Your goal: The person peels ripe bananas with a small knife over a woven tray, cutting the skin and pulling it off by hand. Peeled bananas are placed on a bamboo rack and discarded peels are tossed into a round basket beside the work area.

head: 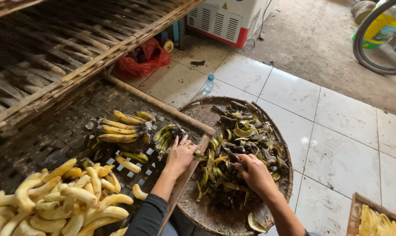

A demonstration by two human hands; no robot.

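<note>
Hands work: left hand [180, 155] grasps blackened green bananas [167, 136], right hand [252, 171] pinches peel [230, 154] (dark, limp)

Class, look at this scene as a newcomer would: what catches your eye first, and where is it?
A pile of pale peeled bananas fills the lower left of the woven rack. At centre, the round basket holds dark peels, where the right hand works. The left hand reaches toward unpeeled bananas.

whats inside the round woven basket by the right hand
The round woven basket holds a heap of banana peels, mostly blackened, some yellow-green. The right hand rests on the heap. Bare weave shows at the near side; the basket's bottom under the peels is covered.
</note>
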